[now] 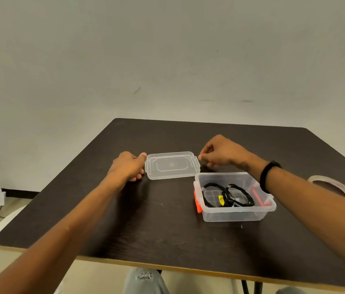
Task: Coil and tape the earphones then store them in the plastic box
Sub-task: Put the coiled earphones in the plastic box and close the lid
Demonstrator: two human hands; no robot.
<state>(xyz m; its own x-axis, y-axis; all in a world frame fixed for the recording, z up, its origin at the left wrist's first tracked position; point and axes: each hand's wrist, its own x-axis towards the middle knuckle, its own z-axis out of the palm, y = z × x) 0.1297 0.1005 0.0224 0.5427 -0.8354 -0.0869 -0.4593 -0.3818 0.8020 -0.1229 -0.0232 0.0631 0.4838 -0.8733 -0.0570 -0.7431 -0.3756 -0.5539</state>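
left hand (128, 165): fingers curled at the lid's left short edge, thumb up against the top corner, fingertips tucked at the lower edge. Grasping it.
right hand (220, 154): fingers curled down, pinching the lid's right short edge at its tab. Black band on that wrist.
lid (172, 165): clear plastic, held between both hands, about level. Can't tell if it's resting on the table or just off it.
plastic box (234, 213): clear, open-topped, just beside the lid's near-right corner, under the right forearm. Apart from the lid, uncovered.
latches: orange clip (197, 201) on the box's left end, hanging down; a second orange one shows through the right end wall.
earphones (228, 195): black, coiled in loops, lying inside the box on its floor. Yellow tag (221, 200) on the cable near the middle. Tape on the coil too small to tell.
tape roll (332, 185): pale, lying flat on the table right of the box, beyond the right forearm, partly hidden by it.
table (146, 219): dark wood-grain top, light edge band, carries everything.
floor, left of the table: white plug and cables.
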